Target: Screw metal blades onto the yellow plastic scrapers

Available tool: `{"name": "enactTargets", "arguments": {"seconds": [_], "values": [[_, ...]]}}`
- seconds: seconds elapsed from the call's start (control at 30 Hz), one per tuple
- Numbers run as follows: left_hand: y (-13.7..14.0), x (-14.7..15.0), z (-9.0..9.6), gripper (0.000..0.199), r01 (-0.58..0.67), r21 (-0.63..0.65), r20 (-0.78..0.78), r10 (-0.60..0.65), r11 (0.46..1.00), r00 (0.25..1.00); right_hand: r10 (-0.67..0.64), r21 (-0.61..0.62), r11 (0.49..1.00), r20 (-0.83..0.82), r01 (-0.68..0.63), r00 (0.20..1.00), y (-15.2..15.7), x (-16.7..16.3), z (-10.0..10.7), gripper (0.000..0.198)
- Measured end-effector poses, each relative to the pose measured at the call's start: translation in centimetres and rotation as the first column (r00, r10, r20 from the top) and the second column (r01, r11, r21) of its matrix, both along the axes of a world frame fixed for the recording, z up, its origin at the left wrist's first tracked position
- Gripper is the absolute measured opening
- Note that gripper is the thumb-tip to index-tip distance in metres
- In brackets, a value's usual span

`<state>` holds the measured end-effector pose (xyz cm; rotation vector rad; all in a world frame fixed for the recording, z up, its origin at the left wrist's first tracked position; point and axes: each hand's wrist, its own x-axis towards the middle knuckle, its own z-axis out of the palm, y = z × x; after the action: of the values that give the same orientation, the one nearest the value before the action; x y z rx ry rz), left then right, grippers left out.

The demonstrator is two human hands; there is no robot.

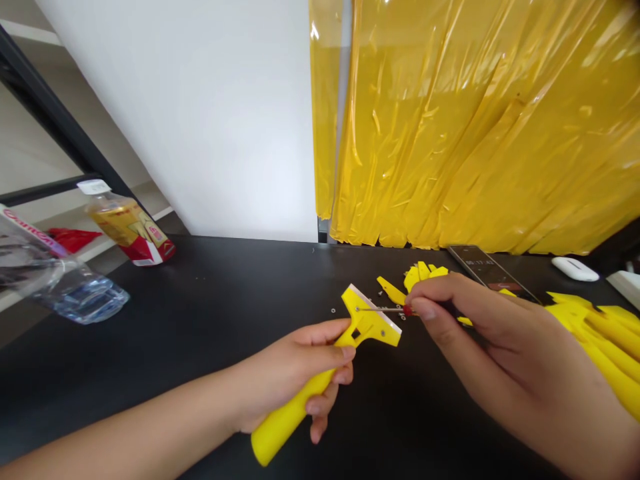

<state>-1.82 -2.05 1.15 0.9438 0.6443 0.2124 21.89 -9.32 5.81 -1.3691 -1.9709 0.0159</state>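
My left hand (313,367) is wrapped round the handle of a yellow scraper (293,407), tilted with its wide head up and to the right. A pale blade edge (375,310) runs along that head. Between thumb and fingers my right hand (490,353) pinches a small screwdriver (383,309) with a red handle, most of it hidden in the hand. Its thin shaft reaches left to the screw (357,309) at one end of the head. A second screw (383,333) shows near the other end. Tiny nuts and screws (401,317) lie behind the scraper.
Yellow scraper heads (420,273) and several yellow handles (600,333) lie at the right on the black table (210,307). Behind them are a phone (493,270) with a timer and a white case (575,269). Two bottles, one labelled (133,230) and one clear (85,293), are at the left.
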Motion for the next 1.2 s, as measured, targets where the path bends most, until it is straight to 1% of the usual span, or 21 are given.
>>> {"name": "enactTargets", "arguments": {"seconds": [0.1,0.2,0.33,0.43,0.57,0.67,0.73,0.83,0.93,1.07,1.2], "values": [[-0.1,0.1,0.0,0.013,0.018,0.027,-0.023,-0.017,0.999,1.0,0.015,0.013,1.0,0.031,-0.016,0.999,-0.1,-0.1,0.3,0.01],[-0.1,0.2,0.0,0.016,0.031,0.028,-0.047,-0.03,0.999,0.998,0.059,0.026,0.998,0.094,-0.062,0.994,-0.2,0.0,0.5,0.011],[-0.1,0.2,0.1,0.019,0.042,0.033,-0.073,-0.04,0.999,0.997,0.104,0.007,0.994,0.151,-0.106,0.983,-0.3,0.1,0.3,0.015],[-0.1,0.2,0.1,0.018,0.058,0.039,-0.081,-0.055,0.998,0.995,0.078,0.01,0.997,0.166,-0.081,0.983,-0.4,0.1,0.2,0.016],[-0.1,0.1,-0.1,0.016,0.07,0.048,-0.064,-0.066,0.996,0.996,-0.003,0.034,0.999,0.175,-0.003,0.985,-0.5,-0.2,0.0,0.015],[0.2,0.1,-0.1,0.015,0.039,0.025,-0.062,-0.037,0.999,0.997,-0.004,0.059,0.998,0.276,-0.012,0.961,-0.5,-0.2,-0.2,0.02],[0.4,0.1,0.0,0.016,0.033,-0.013,-0.061,-0.034,0.999,0.998,-0.004,0.07,0.997,0.326,-0.02,0.945,-0.3,-0.1,-0.2,0.019],[0.7,0.1,0.1,0.018,0.058,-0.066,-0.05,-0.062,0.996,0.997,-0.048,0.064,0.997,0.287,0.031,0.957,0.0,0.0,-0.2,0.015],[1.0,0.1,0.1,0.019,0.069,-0.093,-0.042,-0.073,0.993,0.996,-0.064,0.019,0.998,0.2,0.062,0.978,0.3,0.0,-0.3,0.016],[1.3,0.2,0.0,0.019,0.094,-0.121,-0.026,-0.098,0.988,0.995,-0.086,-0.055,0.994,0.144,0.095,0.986,0.4,-0.1,-0.4,0.016],[1.4,0.2,0.2,0.021,0.105,-0.138,-0.038,-0.111,0.985,0.993,-0.132,-0.057,0.988,0.124,0.14,0.983,0.3,0.0,-0.3,0.017]]}}
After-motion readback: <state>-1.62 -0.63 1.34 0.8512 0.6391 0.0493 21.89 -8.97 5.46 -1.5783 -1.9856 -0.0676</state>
